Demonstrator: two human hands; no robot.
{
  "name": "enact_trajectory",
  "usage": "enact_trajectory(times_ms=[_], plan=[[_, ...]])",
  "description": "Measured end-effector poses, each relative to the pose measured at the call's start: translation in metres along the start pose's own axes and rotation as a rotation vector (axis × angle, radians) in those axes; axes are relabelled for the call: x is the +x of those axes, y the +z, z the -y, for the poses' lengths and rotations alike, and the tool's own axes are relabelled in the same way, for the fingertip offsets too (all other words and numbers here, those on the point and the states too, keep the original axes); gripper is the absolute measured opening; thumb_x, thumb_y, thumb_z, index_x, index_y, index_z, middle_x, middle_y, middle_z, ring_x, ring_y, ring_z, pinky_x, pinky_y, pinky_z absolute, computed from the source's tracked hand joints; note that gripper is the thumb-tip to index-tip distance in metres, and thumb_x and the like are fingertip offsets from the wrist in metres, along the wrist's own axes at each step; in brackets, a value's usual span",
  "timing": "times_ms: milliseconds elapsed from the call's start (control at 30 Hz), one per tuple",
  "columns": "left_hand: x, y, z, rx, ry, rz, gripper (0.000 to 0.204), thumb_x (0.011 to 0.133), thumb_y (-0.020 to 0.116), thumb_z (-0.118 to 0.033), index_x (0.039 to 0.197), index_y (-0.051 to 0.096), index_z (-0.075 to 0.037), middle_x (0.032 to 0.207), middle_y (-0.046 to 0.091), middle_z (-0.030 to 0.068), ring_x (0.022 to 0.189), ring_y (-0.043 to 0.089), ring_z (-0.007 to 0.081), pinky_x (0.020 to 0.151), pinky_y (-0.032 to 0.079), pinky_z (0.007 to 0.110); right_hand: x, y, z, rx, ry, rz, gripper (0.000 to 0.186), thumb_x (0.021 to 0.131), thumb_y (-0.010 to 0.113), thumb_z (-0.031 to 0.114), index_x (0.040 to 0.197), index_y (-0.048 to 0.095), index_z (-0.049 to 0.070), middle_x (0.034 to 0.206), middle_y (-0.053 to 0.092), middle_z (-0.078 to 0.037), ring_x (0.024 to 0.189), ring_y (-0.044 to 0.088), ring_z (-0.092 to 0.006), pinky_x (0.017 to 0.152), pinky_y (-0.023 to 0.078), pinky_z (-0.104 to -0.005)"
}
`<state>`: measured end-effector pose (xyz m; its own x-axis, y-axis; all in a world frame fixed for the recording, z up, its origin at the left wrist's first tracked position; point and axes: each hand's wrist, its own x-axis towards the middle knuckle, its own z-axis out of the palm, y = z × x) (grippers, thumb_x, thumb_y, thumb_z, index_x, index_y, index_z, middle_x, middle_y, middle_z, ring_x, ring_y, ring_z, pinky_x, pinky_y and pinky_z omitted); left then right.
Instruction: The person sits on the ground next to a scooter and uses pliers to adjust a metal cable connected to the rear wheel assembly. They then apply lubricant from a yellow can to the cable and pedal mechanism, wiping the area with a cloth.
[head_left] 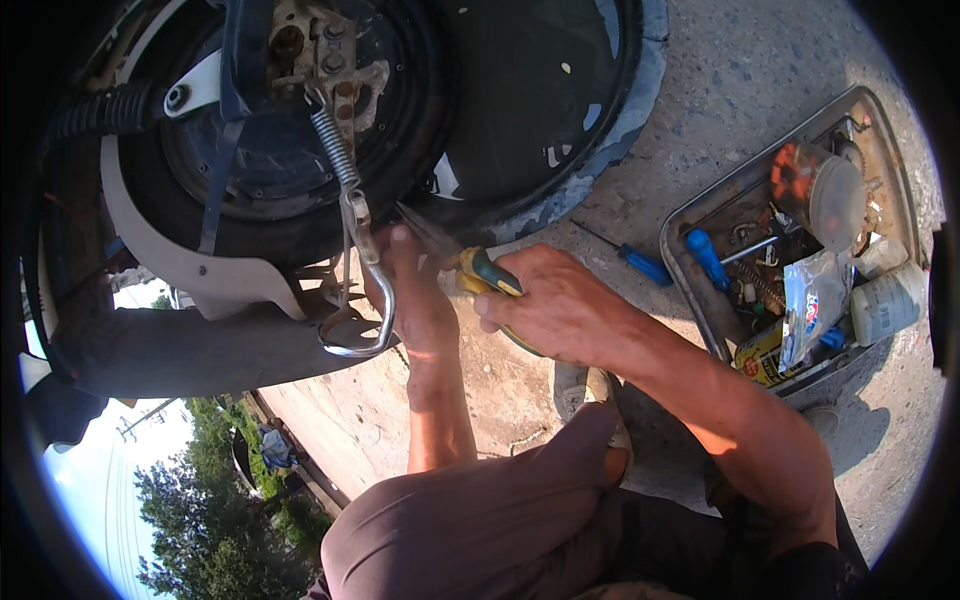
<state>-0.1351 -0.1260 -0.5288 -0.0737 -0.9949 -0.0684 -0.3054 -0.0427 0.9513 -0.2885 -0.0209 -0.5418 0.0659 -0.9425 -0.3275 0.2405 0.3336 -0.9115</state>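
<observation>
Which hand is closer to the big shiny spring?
Left. The left hand is just below the spring in the picture, next to the curved metal bar; the right hand, pliers in its grip, is farther off to the right.

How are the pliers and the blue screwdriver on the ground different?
The pliers are in the right hand; the screwdriver lies on the ground. The pliers' handles are green and yellow; the screwdriver's handle is blue. Both are hand tools.
</observation>
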Motion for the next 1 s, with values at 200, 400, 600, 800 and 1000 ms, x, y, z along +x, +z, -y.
enact_trajectory(times_ms=[200, 400, 600, 800, 1000], plan=[[0.001, 0.000, 0.002, -0.010, -0.018, -0.008, 0.022, 0.109, 0.060, -0.025, 0.120, 0.060, -0.006, 0.109, 0.067, 0.0045, 0.099, 0.065, 0.0156, 0.080, 0.054, 0.032, -0.002, -0.003, 0.002, 0.002, 0.012, -0.001, 0.028, 0.096, 0.065, 0.025, 0.095, 0.072, -0.002, 0.085, 0.070, -0.027, 0.084, 0.069, -0.0457, 0.079, 0.053, -0.0516], [0.001, -0.003, 0.003, -0.005, -0.007, -0.013, 0.022, 0.109, 0.060, -0.024, 0.121, 0.059, -0.006, 0.108, 0.067, 0.0046, 0.098, 0.066, 0.0157, 0.078, 0.055, 0.032, -0.003, -0.004, 0.008, -0.039, 0.042, 0.016, 0.028, 0.095, 0.066, 0.025, 0.095, 0.072, -0.003, 0.086, 0.070, -0.027, 0.084, 0.069, -0.0457, 0.079, 0.053, -0.0516], [-0.002, 0.003, 0.000, 0.008, -0.003, -0.005, 0.021, 0.109, 0.060, -0.024, 0.121, 0.058, -0.006, 0.108, 0.066, 0.0051, 0.098, 0.066, 0.0166, 0.078, 0.055, 0.033, 0.003, 0.000, -0.002, 0.062, 0.062, 0.005, 0.028, 0.095, 0.067, 0.023, 0.102, 0.072, -0.003, 0.080, 0.069, -0.016, 0.077, 0.066, -0.0309, 0.079, 0.051, -0.0451], [-0.001, -0.001, 0.003, 0.002, 0.022, -0.015, 0.022, 0.110, 0.059, -0.024, 0.123, 0.057, -0.007, 0.112, 0.065, 0.0063, 0.103, 0.065, 0.0186, 0.085, 0.054, 0.036, 0.001, -0.007, 0.015, 0.086, 0.122, -0.001, 0.028, 0.093, 0.066, 0.020, 0.092, 0.072, -0.007, 0.090, 0.072, -0.030, 0.092, 0.071, -0.0459, 0.080, 0.054, -0.0504], [-0.001, 0.000, 0.002, 0.012, 0.019, -0.024, 0.022, 0.109, 0.059, -0.021, 0.124, 0.057, -0.005, 0.115, 0.065, 0.0077, 0.104, 0.065, 0.0196, 0.088, 0.054, 0.037, 0.001, 0.010, 0.003, 0.003, 0.105, -0.002, 0.025, 0.098, 0.063, 0.019, 0.094, 0.069, -0.005, 0.073, 0.069, -0.014, 0.070, 0.068, -0.0278, 0.073, 0.053, -0.0425]])
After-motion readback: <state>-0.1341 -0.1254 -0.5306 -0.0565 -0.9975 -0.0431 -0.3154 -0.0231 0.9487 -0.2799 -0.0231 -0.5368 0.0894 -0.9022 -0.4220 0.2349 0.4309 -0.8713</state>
